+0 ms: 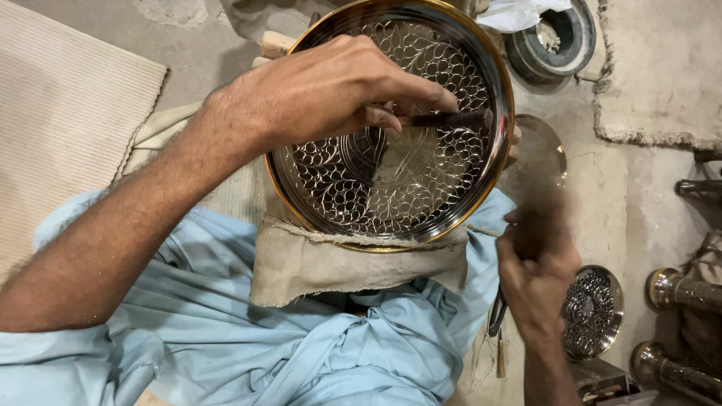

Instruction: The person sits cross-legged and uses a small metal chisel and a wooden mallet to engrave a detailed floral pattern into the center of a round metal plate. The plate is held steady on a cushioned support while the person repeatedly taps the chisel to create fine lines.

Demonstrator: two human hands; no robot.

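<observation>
A large round metal plate (466, 68) with a gold rim and an engraved leaf pattern leans on a beige cloth (331, 263) over my lap. My left hand (331, 90) rests across the plate and pinches a dark chisel-like tool (451, 119), its tip laid on the engraved face. My right hand (535, 256) is at the plate's lower right edge, blurred by motion. It is closed around a dark object that I cannot make out.
A small engraved round plate (594, 310) lies on the floor at the right. Shiny metal stems (681, 289) lie at the far right. A dark round ring-shaped object (556, 37) sits at the top right. A ribbed mat (60, 128) lies at the left.
</observation>
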